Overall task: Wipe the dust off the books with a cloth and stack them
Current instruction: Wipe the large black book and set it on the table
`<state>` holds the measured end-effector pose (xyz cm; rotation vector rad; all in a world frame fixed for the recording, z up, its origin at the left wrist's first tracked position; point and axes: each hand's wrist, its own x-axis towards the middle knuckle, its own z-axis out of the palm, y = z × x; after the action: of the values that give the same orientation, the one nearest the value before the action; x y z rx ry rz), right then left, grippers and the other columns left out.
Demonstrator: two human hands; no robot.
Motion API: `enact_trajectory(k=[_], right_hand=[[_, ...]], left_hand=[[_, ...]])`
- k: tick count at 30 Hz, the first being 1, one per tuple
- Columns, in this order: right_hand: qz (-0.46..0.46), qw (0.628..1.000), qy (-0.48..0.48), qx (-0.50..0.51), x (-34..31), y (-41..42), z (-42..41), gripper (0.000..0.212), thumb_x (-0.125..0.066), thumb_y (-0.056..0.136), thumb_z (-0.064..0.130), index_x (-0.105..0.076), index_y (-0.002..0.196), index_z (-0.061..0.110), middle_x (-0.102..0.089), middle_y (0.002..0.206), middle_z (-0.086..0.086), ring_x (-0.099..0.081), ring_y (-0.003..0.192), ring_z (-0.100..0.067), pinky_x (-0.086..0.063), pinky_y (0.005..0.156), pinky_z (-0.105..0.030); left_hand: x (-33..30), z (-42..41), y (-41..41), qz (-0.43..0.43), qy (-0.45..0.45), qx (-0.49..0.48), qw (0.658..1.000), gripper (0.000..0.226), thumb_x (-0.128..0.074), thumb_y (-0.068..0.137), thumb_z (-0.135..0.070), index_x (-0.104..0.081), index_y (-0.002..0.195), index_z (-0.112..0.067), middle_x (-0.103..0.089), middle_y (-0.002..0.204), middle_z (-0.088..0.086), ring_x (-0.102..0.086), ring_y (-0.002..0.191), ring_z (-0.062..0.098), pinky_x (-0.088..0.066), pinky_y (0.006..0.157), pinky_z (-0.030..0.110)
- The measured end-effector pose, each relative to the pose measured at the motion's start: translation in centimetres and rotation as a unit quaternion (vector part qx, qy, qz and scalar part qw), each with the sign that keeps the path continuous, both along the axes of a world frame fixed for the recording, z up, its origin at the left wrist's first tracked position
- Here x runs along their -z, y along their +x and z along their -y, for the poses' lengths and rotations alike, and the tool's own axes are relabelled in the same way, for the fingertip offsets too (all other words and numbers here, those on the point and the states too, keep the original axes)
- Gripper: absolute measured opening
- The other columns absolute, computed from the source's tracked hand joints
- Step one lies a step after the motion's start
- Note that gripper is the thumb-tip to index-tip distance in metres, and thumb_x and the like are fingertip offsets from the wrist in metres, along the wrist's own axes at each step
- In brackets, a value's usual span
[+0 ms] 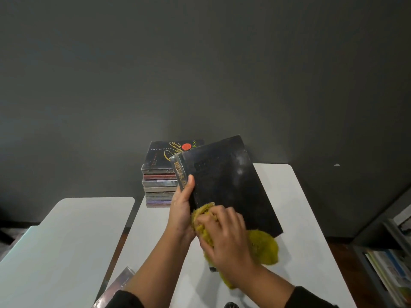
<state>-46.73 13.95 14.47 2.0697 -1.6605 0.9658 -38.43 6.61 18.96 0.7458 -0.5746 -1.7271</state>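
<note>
Right hand [224, 235] cloth-pressing [264, 247] on book [231, 187]

Classroom or library: desks [66, 230], bookshelf [387, 258].

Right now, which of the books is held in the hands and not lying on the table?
The large black book: left hand grips its spine, tilted, unlike the flat stack behind.

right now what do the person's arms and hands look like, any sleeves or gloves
Both hands are bare, with no gloves, rings or watch showing. The left hand and right hand come out of dark, black-looking long sleeves that end partway up the forearms, near the bottom edge of the view. Fingernails look short and plain.
</note>
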Motion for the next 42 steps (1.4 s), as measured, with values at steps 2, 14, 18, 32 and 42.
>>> enact_trajectory(k=[2, 14, 18, 32, 42], right_hand=[[0.014, 1.000, 0.005, 0.008, -0.1, -1.1, 0.6, 0.025, -0.043, 0.080, 0.039, -0.046, 0.103, 0.026, -0.055, 0.098, -0.003, -0.049, 0.083, -0.018, -0.050, 0.070, -0.032], [0.102, 0.993, 0.025, 0.053, -2.5, -2.1, 3.9, 0.022, -0.044, 0.083, 0.036, -0.050, 0.101, 0.024, -0.056, 0.099, -0.005, -0.052, 0.084, -0.024, -0.044, 0.067, -0.035], [0.103, 0.992, 0.020, 0.074, -3.8, -3.9, 6.5, 0.027, -0.045, 0.084, 0.037, -0.055, 0.102, 0.020, -0.056, 0.100, -0.009, -0.053, 0.087, -0.030, -0.043, 0.070, -0.039], [0.031, 0.975, 0.196, -0.095, -2.2, -3.2, 0.2, 0.070, -0.045, 0.076, 0.074, -0.032, 0.136, 0.041, -0.033, 0.140, 0.012, -0.026, 0.126, -0.009, -0.027, 0.103, -0.031], [-0.076, 0.970, 0.138, -0.185, 1.3, -9.6, -1.8, 0.073, -0.069, 0.077, 0.019, -0.034, 0.138, 0.035, -0.041, 0.141, 0.006, -0.029, 0.138, -0.024, -0.033, 0.106, -0.045]], left_hand=[[-0.1, -0.2, 0.3, 0.022, -0.001, 0.010, 1.000, 0.019, -0.052, 0.092, -0.027, -0.063, 0.106, -0.021, -0.075, 0.092, 0.005, -0.072, 0.078, 0.020, -0.059, 0.061, 0.034], [0.6, -1.1, 0.3, 0.053, 0.010, 0.048, 0.997, 0.033, -0.056, 0.085, -0.031, -0.063, 0.112, -0.013, -0.073, 0.091, 0.011, -0.071, 0.075, 0.021, -0.058, 0.059, 0.031], [1.3, -2.0, -0.2, 0.058, 0.010, 0.074, 0.996, 0.036, -0.056, 0.086, -0.027, -0.061, 0.117, -0.010, -0.073, 0.097, 0.014, -0.072, 0.082, 0.023, -0.058, 0.063, 0.032], [3.2, -0.1, 0.2, 0.081, 0.113, 0.011, 0.990, 0.054, -0.060, 0.086, -0.037, -0.054, 0.128, -0.004, -0.069, 0.091, 0.016, -0.070, 0.072, 0.027, -0.057, 0.059, 0.035], [4.2, 1.4, 1.7, 0.029, 0.167, -0.023, 0.985, 0.027, -0.057, 0.092, -0.036, -0.066, 0.100, -0.011, -0.073, 0.070, 0.007, -0.070, 0.056, 0.020, -0.054, 0.044, 0.028]])
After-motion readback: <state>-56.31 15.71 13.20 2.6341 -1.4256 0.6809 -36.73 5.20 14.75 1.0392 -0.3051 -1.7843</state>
